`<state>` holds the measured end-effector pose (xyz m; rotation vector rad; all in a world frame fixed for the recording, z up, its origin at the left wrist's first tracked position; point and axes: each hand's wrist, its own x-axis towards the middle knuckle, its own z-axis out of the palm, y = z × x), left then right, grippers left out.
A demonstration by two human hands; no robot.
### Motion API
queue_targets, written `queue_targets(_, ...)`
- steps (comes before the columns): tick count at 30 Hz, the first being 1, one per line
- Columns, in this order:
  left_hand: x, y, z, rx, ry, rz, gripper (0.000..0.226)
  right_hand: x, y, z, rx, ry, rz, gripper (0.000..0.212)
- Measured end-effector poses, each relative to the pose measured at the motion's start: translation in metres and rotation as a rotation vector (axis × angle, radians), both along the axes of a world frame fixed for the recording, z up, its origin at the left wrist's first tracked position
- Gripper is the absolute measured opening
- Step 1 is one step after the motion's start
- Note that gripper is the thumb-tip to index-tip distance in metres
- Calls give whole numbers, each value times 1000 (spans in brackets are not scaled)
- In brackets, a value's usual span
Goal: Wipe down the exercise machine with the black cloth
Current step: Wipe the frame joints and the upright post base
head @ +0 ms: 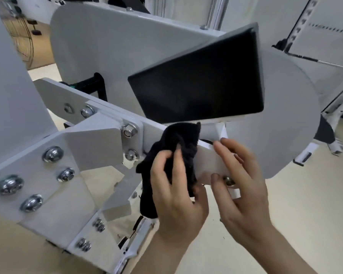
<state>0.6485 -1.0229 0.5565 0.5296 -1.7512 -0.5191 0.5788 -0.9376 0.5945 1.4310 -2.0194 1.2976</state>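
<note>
Black cloth [178, 139] is being gripped, bunched, in the left hand [176, 186] and pressed on the exercise machine [99, 46], at its white arm plate [208, 161] just below the black screen [202, 84]. Plate's long axis is running upper-left to lower-right. The bare end is lying right of the cloth, where the right hand [240, 175] is being rested, fingers spread, holding nothing. A rightward stroke is likely being called for.

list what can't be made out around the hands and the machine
Head view:
- Surface beneath the black cloth: covered by it and the left hand.
- Whether the right hand grips the white plate or only rests on it: motion blur.
- Bolt by its thumb: partly covered.
- Exercise machine: cut off at left and bottom edges.
</note>
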Motion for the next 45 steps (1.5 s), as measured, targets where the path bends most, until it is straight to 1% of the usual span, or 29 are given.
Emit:
queue_targets(2, 9, 4, -2, -184, -136, -104, 63, 2, 3, 3, 5, -41, 37, 51)
queue_targets(3, 13, 0, -3, -235, -185, -125, 66, 2, 4, 4, 19, -49, 50, 52)
queue_targets(4, 17, -7, -5, -234, -203, -109, 64, 3, 5, 5, 36, -36, 54, 50)
queue_targets(5, 20, -17, -6, -177, -192, -70, 59, 3, 5, 6, 49, 1, 45, 46)
queue_targets(7, 25, -32, -7, 32, -117, 33, 47, 3, 3, 6, 58, 88, 25, 38)
queue_targets(8, 25, -32, -7, 117, -89, 60, 42, 2, 2, 5, 51, 96, 24, 36)
queue_targets(9, 23, -25, -6, 141, -78, 68, 37, 2, 1, 4, 36, 74, 28, 36)
queue_targets(11, 14, 2, -8, 59, -92, 33, 32, -1, 4, 5, -8, -21, 61, 38)
queue_targets(14, -2, 34, -10, -111, -143, -1, 46, -13, 19, 7, -12, -88, 81, 41)
queue_targets(16, -4, 38, -10, -159, -174, 16, 51, -21, 30, 7, 4, -109, 82, 37)
queue_targets(17, -2, 38, -7, -168, -193, 18, 45, -25, 33, 7, -7, -129, 80, 32)
queue_targets(18, 0, 38, -4, -157, -203, 12, 38, -27, 34, 7, -28, -152, 80, 26)
queue_targets(20, 2, 35, 5, -5, -184, 40, 35, -29, 31, 9, -63, -198, 107, 18)
queue_targets(22, 1, 26, 17, 200, -149, 149, 39, -30, 24, 13, -83, -271, 170, 20)
queue_targets(23, -1, 22, 23, 241, -158, 197, 39, -31, 22, 14, -84, -306, 210, 23)
queue_targets(24, -3, 21, 28, 238, -191, 223, 41, -32, 20, 15, -74, -332, 251, 27)
queue_targets(26, -7, 31, 37, 115, -299, 251, 46, -34, 22, 17, -59, -378, 337, 37)
queue_targets(28, -12, 48, 42, -122, -409, 237, 46, -37, 27, 20, -72, -408, 425, 45)
queue_targets(30, -10, 51, 47, -309, -520, 163, 45, -41, 31, 24, -51, -362, 488, 50)
queue_targets(31, -5, 41, 54, -337, -574, 134, 45, -44, 30, 24, -24, -320, 504, 55)
queue_targets(32, 1, 28, 63, -318, -610, 130, 45, -47, 28, 24, 5, -258, 498, 57)
queue_targets(34, 14, -3, 80, -176, -630, 234, 46, -54, 21, 21, 92, -81, 407, 47)
queue_targets(35, 19, -20, 85, -110, -647, 308, 44, -56, 18, 20, 140, -35, 362, 42)
queue_targets(37, 24, -38, 93, -75, -717, 345, 44, -54, 15, 16, 141, -87, 361, 41)
queue_targets(39, 16, -26, 91, -157, -748, 243, 45, -50, 18, 14, 31, -193, 399, 40)
queue_targets(40, 10, -11, 87, -221, -751, 177, 45, -50, 21, 13, -21, -233, 408, 43)
queue_targets(42, -3, 29, 75, -334, -757, 73, 35, -52, 30, 11, -68, -290, 453, 53)
queue_targets(44, -9, 58, 59, -424, -711, 15, 24, -55, 41, 10, -58, -252, 500, 63)
queue_targets(45, -8, 60, 55, -437, -664, -5, 19, -55, 45, 9, -36, -174, 506, 63)
